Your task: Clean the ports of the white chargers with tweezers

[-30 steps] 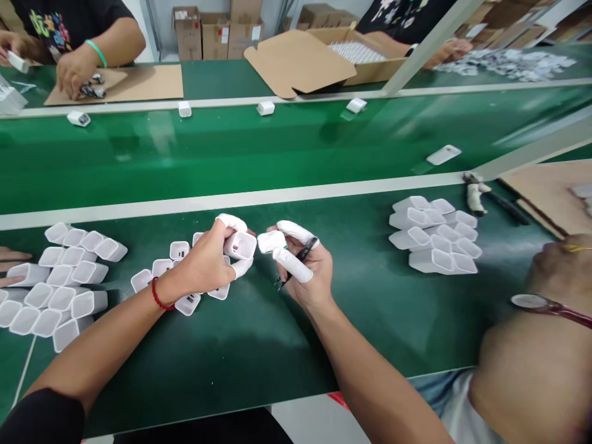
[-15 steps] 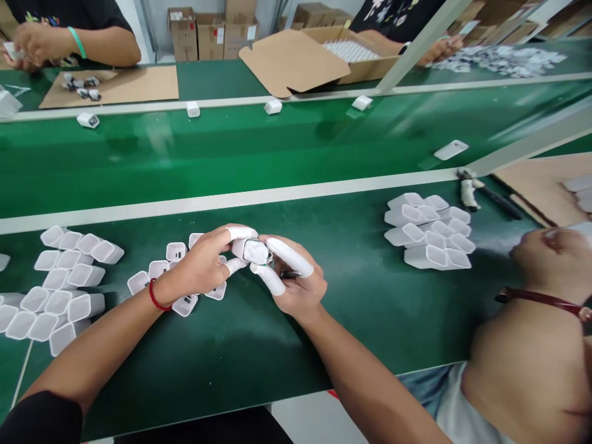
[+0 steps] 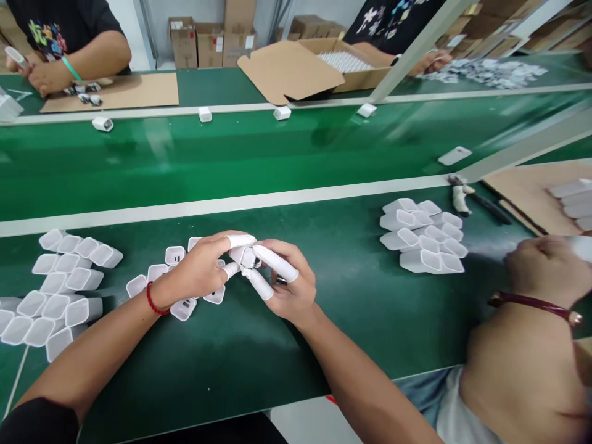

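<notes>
A: Where is the piece being handled?

B: Near the centre of the frame, just above the surface [image 3: 259, 370]. The left hand [image 3: 203, 265] has its fingers narrowed around a white casing [image 3: 236, 254], while the right hand [image 3: 291, 283] pinches a pale inner piece [image 3: 250, 258] against the casing's mouth. How deep that piece sits cannot be told.

A: What would make this step go well?

B: Probably a steady left grip on the outer walls, with the two parts lined up square before any pressure. The right fingers would do best to press evenly and leave the small dark bits on the inner piece unpinched. Something dark in the right palm, mostly hidden, ought to stay away from the casing.

A: And the materials?

B: The casing looks like smooth, thin plastic, boxy with rounded corners. White covers, matte and slightly wrinkled, sheathe the thumbs and forefingers. Beside the left wrist, a group of loose casings [image 3: 184, 309] shows dark slots in the floors. Longer translucent-looking shells lie packed together at lower left [image 3: 56, 305] and at right of centre [image 3: 430, 229]. Across the upper frame runs a glossy green belt [image 3: 231, 154], with dull brown cardboard [image 3: 291, 71] beyond.
</notes>
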Tool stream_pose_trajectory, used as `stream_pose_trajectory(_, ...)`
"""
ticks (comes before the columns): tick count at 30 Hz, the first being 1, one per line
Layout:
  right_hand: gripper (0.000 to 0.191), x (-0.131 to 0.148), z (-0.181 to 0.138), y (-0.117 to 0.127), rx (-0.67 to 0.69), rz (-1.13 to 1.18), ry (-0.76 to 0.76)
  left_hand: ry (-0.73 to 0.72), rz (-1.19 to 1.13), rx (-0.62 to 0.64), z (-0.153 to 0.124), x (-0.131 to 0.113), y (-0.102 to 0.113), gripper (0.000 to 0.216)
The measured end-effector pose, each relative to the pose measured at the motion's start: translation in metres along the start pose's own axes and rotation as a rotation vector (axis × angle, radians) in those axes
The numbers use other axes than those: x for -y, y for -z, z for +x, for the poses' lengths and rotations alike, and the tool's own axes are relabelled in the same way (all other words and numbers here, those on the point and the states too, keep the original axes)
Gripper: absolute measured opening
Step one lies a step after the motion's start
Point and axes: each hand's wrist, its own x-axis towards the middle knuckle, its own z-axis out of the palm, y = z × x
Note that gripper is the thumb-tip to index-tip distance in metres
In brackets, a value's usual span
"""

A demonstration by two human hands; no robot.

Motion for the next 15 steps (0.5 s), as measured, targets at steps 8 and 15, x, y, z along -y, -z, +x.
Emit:
stream_pose_trajectory(8, 0.053, 0.002, -0.001, -0.002, 0.071, 0.280, -0.436, 0.066, -0.044, -0.007, 0.000, -0.006, -0.001, 0.040)
stream_pose_trajectory(15, 0.034, -0.001, 0.000, 0.000, -0.104, 0.400, -0.710, 0.363, -0.662, 0.010, 0.006, -0.016, -0.006, 0.048)
